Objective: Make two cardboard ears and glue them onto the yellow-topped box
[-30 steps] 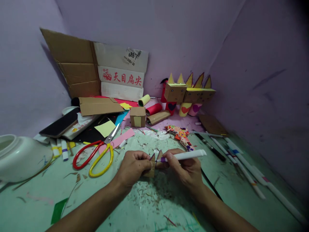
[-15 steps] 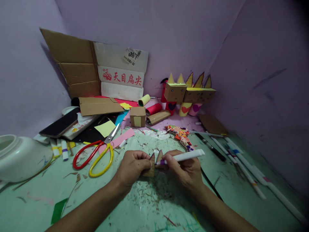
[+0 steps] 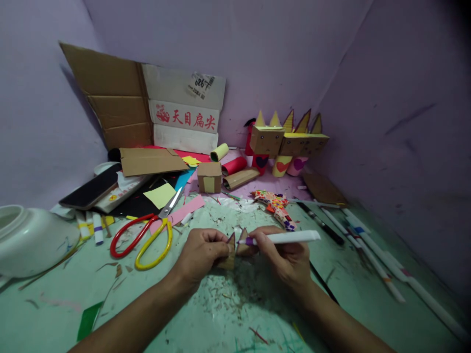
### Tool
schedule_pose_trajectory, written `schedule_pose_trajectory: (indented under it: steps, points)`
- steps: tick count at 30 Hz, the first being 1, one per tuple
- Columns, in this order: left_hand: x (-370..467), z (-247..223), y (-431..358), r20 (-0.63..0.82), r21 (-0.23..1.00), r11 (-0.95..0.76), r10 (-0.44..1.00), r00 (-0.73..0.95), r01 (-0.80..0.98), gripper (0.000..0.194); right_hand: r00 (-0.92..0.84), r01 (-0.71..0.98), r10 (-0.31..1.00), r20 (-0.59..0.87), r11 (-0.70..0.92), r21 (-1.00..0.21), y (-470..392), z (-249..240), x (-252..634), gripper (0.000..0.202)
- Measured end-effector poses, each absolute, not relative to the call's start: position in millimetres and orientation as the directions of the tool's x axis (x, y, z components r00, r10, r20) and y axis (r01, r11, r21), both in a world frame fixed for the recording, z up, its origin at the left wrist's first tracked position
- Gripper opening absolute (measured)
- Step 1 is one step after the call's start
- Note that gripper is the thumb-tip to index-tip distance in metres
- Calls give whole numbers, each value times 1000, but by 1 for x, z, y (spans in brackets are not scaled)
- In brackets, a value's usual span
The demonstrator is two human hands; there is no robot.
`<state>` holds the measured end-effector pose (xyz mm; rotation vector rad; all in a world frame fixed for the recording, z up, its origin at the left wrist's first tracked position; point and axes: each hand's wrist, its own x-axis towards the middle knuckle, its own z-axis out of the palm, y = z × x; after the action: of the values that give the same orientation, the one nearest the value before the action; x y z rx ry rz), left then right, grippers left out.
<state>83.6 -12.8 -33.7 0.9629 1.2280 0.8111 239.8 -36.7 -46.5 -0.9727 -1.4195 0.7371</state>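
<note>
Pinched in my left hand (image 3: pixel 204 255) is a small brown cardboard piece (image 3: pixel 228 260) with a pointed top edged in purple. My right hand (image 3: pixel 285 255) is closed around a white marker (image 3: pixel 294 237) with a purple tip end, pointing left. The marker's tip is close to the cardboard points; whether it touches them I cannot tell. A second pointed cardboard shape (image 3: pixel 243 243) shows between the hands, beside the right fingers. Large scissors (image 3: pixel 156 230) with one red and one yellow handle lie left of my left hand, blades partly apart.
At the back right stand cardboard-headed figures (image 3: pixel 268 139) with pointed ears. A small cardboard box (image 3: pixel 209 177) and paper rolls (image 3: pixel 234 165) lie behind my hands. Several markers (image 3: pixel 379 274) and a black pen (image 3: pixel 326 228) lie at right. A white pot (image 3: pixel 37 240) is at left, a large carton (image 3: pixel 121 103) behind.
My right hand has shifted the marker slightly up and right, so its tip end sits higher by the cardboard points. My left hand keeps its hold in nearly the same spot.
</note>
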Motion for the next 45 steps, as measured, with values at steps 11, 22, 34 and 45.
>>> schedule_pose_trajectory:
  steps: [11, 22, 34, 45]
  points:
    - [85, -29, -15, -386, 920, 391, 906, 175, 3, 5, 71, 141, 896, 438, 426, -894, -35, -44, 238, 11]
    - [84, -31, -13, -386, 919, 393, 907, 165, -10, 7, 78, 139, 882, 465, 452, -881, -36, -45, 236, 11]
    - [82, -31, -13, -395, 914, 405, 902, 176, -22, 6, -61, 225, 885, 462, 463, -857, -38, -43, 240, 19]
    - [83, -27, -13, -401, 909, 413, 903, 155, -56, 9, -67, 252, 887, 456, 458, -853, -38, -44, 239, 18]
